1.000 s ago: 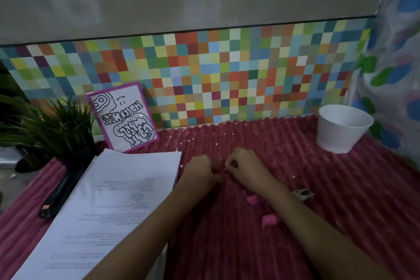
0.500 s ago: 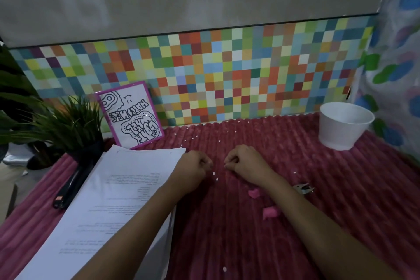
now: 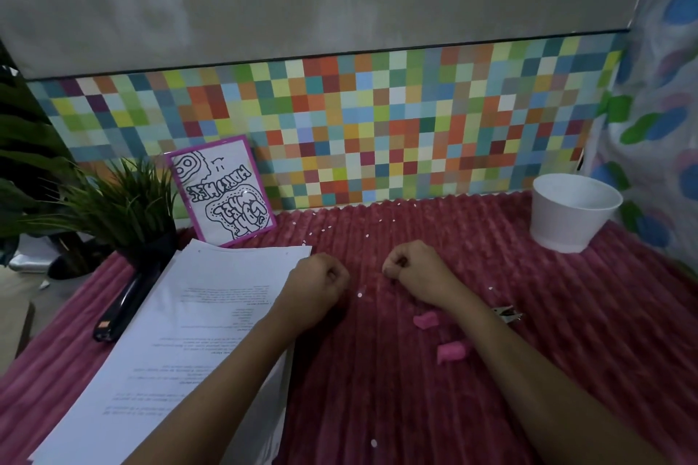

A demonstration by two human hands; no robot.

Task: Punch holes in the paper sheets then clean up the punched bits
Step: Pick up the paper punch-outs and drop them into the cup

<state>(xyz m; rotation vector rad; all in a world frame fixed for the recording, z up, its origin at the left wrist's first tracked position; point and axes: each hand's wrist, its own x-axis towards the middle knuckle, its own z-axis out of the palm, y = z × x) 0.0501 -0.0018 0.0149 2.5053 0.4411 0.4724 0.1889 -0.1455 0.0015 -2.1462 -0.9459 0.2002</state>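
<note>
A stack of printed paper sheets lies on the left of the red ribbed cloth. Small white punched bits are scattered over the cloth: one between my hands, one near the front, and others toward the tiled back. My left hand rests on the cloth at the stack's right corner, fingers curled into a fist. My right hand sits a little to its right, also curled, fingertips tucked against the thumb. Whatever is inside either fist is hidden.
A white cup stands at the back right. A small metal punch tool and two pink pieces lie beside my right forearm. A black tool lies left of the papers, beside a potted plant and a pink-framed card.
My two hands, which touched a second ago, have drawn apart sideways. One white bit now lies exposed on the cloth between them.
</note>
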